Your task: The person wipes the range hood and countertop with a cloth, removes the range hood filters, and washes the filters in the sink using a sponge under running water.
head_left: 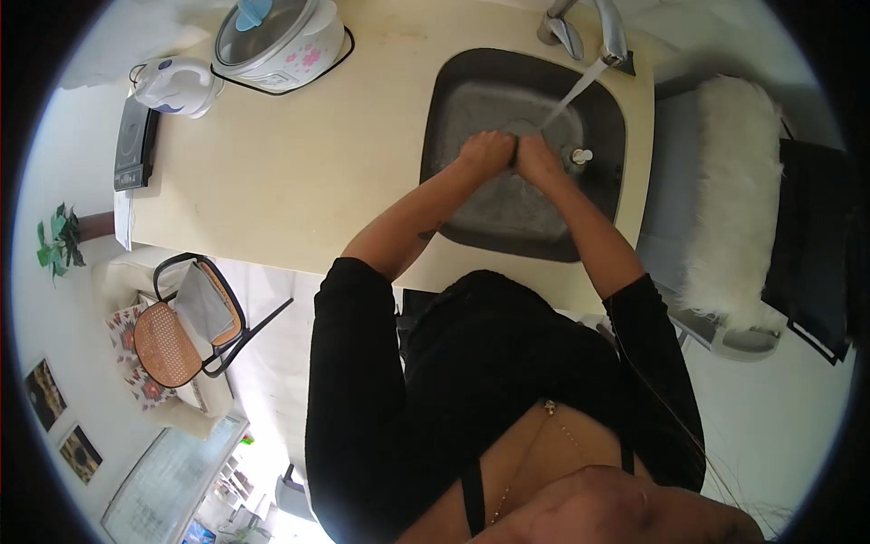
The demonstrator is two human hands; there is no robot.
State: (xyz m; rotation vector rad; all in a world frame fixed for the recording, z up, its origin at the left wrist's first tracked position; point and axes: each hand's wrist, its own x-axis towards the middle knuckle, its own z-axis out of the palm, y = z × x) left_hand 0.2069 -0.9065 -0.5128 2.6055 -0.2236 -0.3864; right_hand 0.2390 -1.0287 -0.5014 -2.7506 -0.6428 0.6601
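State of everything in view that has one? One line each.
Faucet: on, water running
Sink: wet, not full
Left hand: curled closed on a dark item
Right hand: curled closed on the same dark item
Cooker: lid on; power can't tell
Kettle: power can't tell
Hotplate: bare; power can't tell

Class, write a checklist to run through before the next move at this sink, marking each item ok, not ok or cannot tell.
1. Water running from the tap: ok.
2. Left hand and right hand over the sink: ok.
3. Sleeves clear of the water: ok.
4. Secure hold on the small dark item between the hands: cannot tell, mostly hidden.
5. Electric kettle away from the sink: ok.
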